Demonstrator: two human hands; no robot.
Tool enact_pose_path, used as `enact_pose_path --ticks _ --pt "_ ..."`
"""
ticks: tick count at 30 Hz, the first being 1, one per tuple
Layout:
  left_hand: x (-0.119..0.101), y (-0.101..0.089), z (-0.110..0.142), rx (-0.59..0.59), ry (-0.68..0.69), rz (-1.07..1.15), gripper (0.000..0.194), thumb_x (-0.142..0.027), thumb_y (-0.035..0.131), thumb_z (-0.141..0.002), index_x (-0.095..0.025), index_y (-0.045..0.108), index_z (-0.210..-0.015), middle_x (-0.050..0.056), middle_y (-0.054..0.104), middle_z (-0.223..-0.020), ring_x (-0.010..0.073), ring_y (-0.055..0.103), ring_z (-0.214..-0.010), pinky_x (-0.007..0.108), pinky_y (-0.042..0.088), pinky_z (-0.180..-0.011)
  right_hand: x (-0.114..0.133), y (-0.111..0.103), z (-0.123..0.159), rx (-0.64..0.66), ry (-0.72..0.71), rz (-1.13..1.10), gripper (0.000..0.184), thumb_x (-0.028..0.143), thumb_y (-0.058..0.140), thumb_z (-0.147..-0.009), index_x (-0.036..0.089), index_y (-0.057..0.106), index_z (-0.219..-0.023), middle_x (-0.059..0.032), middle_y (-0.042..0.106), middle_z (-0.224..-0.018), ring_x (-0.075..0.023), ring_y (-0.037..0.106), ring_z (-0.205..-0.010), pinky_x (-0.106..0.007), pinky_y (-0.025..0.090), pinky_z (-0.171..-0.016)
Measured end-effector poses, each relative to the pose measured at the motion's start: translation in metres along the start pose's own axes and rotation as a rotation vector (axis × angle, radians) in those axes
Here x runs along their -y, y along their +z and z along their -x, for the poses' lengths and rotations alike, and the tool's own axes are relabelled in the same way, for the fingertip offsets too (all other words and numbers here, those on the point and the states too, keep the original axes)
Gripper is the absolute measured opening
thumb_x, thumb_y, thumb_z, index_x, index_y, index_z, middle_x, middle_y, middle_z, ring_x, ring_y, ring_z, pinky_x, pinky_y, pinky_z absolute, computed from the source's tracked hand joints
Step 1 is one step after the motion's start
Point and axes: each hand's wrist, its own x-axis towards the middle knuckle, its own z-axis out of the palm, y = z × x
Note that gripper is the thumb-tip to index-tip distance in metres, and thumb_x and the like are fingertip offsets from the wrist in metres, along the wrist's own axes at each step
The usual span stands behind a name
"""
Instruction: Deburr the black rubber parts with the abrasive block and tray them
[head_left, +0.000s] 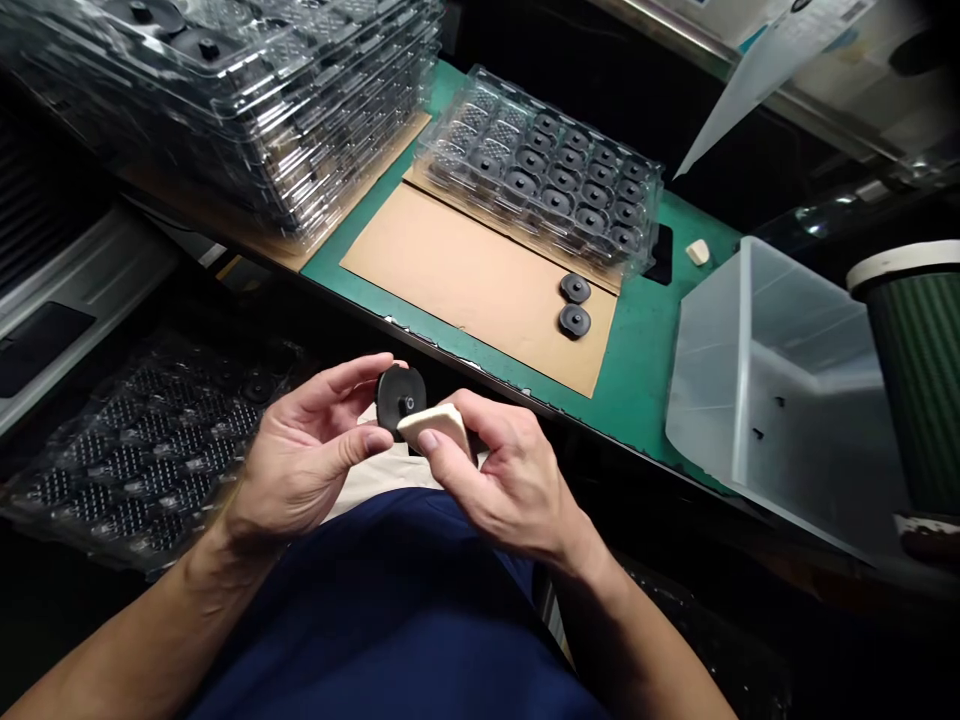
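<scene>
My left hand (307, 450) grips a round black plastic part (394, 392) by its rim, its dished face with a central stub turned toward my right hand. In my right hand (510, 465) is a cream-coloured flat block (439, 425), pinched between thumb and fingers. One edge of the block is at the stub of the black part; whether they touch I cannot tell. Both hands are above my lap, in front of the table edge. Two similar black parts (575, 305) lie on the cardboard sheet (457, 270).
A clear tray (442, 160) partly filled with black parts stands behind the cardboard on the green table (649, 375). Stacked clear trays (277, 130) rise at left. A translucent bin (709, 350) and a small cream piece (697, 252) are at right. Another tray (142, 450) lies low at left.
</scene>
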Motion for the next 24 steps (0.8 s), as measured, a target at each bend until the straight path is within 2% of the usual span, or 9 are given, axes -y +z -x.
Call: enact_pose_path --ticks 5,8,10,12,14,16,18,21,24 --pt "0.0 -0.004 0.001 -0.064 -0.114 0.068 0.049 -0.009 0.087 -0.085 -0.023 0.075 -0.131 0.011 0.069 -0.135 0.0231 0.067 -0.123 0.026 0.057 -0.105 -0.01 -0.005 -0.003 0.012 0.029 0.136 0.03 0.03 0.059 -0.098 0.017 0.048 -0.073 0.0046 0.042 -0.065 -0.0095 0.036 -0.059 -0.029 0.026 -0.059" --pt "-0.003 -0.006 0.001 -0.066 -0.191 0.118 0.047 -0.01 0.084 -0.087 -0.022 0.075 -0.131 0.011 0.071 -0.132 0.0221 0.069 -0.117 0.025 0.059 -0.1 -0.018 -0.005 -0.006 -0.054 -0.006 0.211 0.029 0.032 0.057 -0.1 0.017 0.053 -0.075 0.0028 0.047 -0.068 -0.0109 0.039 -0.061 -0.029 0.028 -0.061" --pt "-0.007 -0.006 0.001 -0.044 -0.278 0.179 0.043 -0.016 0.08 -0.092 -0.021 0.073 -0.134 0.012 0.072 -0.128 0.0246 0.071 -0.113 0.029 0.064 -0.094 -0.026 -0.004 -0.009 -0.15 -0.035 0.273 0.03 0.035 0.056 -0.104 0.017 0.057 -0.08 0.0009 0.052 -0.073 -0.0121 0.043 -0.065 -0.029 0.03 -0.064" --pt "-0.012 -0.003 0.001 -0.017 -0.352 0.246 0.04 -0.022 0.075 -0.096 -0.019 0.072 -0.136 0.015 0.072 -0.127 0.0299 0.071 -0.112 0.038 0.067 -0.089 -0.041 -0.004 -0.014 -0.235 -0.041 0.325 0.031 0.039 0.056 -0.106 0.018 0.06 -0.084 0.0 0.056 -0.077 -0.0126 0.045 -0.067 -0.028 0.031 -0.064" --pt "-0.014 -0.001 0.0 0.002 -0.4 0.285 0.041 -0.023 0.07 -0.097 -0.016 0.07 -0.137 0.018 0.07 -0.129 0.0352 0.069 -0.114 0.047 0.068 -0.086 -0.063 -0.008 -0.021 -0.283 0.007 0.381 0.035 0.044 0.056 -0.105 0.018 0.058 -0.081 0.0005 0.054 -0.074 -0.0126 0.044 -0.064 -0.028 0.031 -0.063" --pt "-0.013 0.001 0.0 0.007 -0.437 0.282 0.04 -0.02 0.067 -0.097 -0.014 0.07 -0.137 0.02 0.069 -0.129 0.0382 0.066 -0.119 0.05 0.067 -0.086 -0.091 -0.017 -0.029 -0.333 0.086 0.456 0.041 0.048 0.055 -0.103 0.018 0.051 -0.075 0.0008 0.051 -0.07 -0.0128 0.042 -0.061 -0.028 0.029 -0.061" --pt "-0.01 0.001 -0.002 -0.007 -0.479 0.249 0.038 -0.016 0.065 -0.097 -0.014 0.07 -0.134 0.02 0.069 -0.129 0.0394 0.066 -0.121 0.047 0.068 -0.083 -0.122 -0.03 -0.038 -0.385 0.15 0.512 0.042 0.049 0.055 -0.102 0.018 0.048 -0.073 0.0005 0.049 -0.067 -0.0132 0.041 -0.061 -0.027 0.028 -0.061" --pt "-0.004 -0.002 -0.003 -0.063 -0.529 0.187 0.032 -0.013 0.065 -0.098 -0.014 0.072 -0.13 0.019 0.069 -0.127 0.0358 0.071 -0.11 0.041 0.069 -0.076 -0.169 -0.051 -0.047 -0.442 0.235 0.568 0.039 0.044 0.056 -0.1 0.018 0.049 -0.073 -0.0003 0.049 -0.067 -0.0136 0.04 -0.062 -0.027 0.027 -0.062" --pt "-0.001 -0.004 -0.003 -0.093 -0.569 0.144 0.031 -0.013 0.064 -0.099 -0.015 0.071 -0.129 0.018 0.068 -0.128 0.0335 0.073 -0.104 0.037 0.069 -0.068 -0.204 -0.063 -0.05 -0.454 0.303 0.62 0.037 0.044 0.059 -0.1 0.017 0.053 -0.075 -0.0018 0.053 -0.07 -0.0138 0.042 -0.064 -0.027 0.026 -0.064"
